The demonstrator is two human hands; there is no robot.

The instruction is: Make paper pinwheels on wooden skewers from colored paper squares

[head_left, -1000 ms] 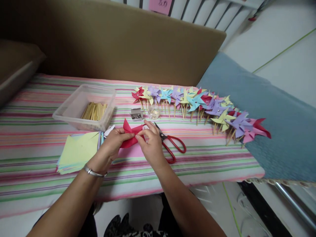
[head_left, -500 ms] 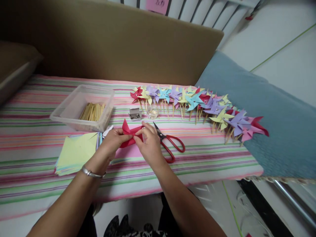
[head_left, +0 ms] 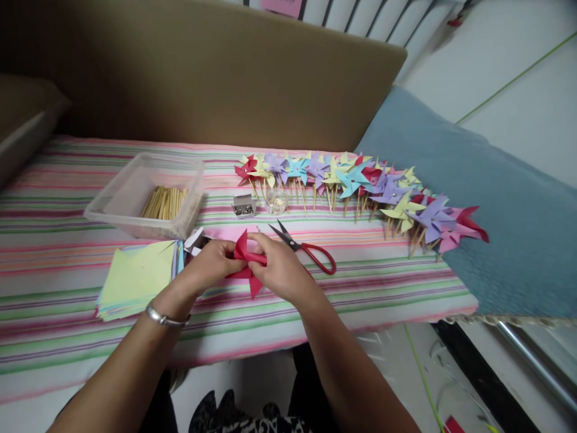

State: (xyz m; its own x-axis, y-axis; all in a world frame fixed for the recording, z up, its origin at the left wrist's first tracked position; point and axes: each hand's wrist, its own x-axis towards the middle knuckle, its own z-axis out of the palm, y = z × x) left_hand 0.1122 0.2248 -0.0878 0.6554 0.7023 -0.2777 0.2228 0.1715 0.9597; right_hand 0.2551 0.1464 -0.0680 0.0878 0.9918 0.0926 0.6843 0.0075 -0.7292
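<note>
A red paper pinwheel [head_left: 242, 245] with folded points is held between my two hands, above the striped cloth. My left hand [head_left: 211, 263] pinches its left side, with thumb and fingers closed on the paper. From the other side, my right hand [head_left: 278, 269] grips a curled-over flap near the centre. Its fingertips are partly hidden by the paper and the hand itself. Under the hands lies a pink sheet [head_left: 224, 232]. Scissors with red handles [head_left: 295, 245] rest just right of my right hand, blades apart. A small white box [head_left: 195, 239] sits beside my left hand.
Left stand a clear plastic tub [head_left: 108, 201] of wooden sticks [head_left: 164, 202] and a stack of coloured paper [head_left: 137, 276]. Behind the hands are a small box of metal pins [head_left: 244, 207] and a round clear container [head_left: 276, 202]. Finished pinwheels [head_left: 354, 178] line the back right.
The red paper has turned in my hands, and a point now hangs down below. My right hand has moved slightly lower and right, its fingers now around a curled flap.
</note>
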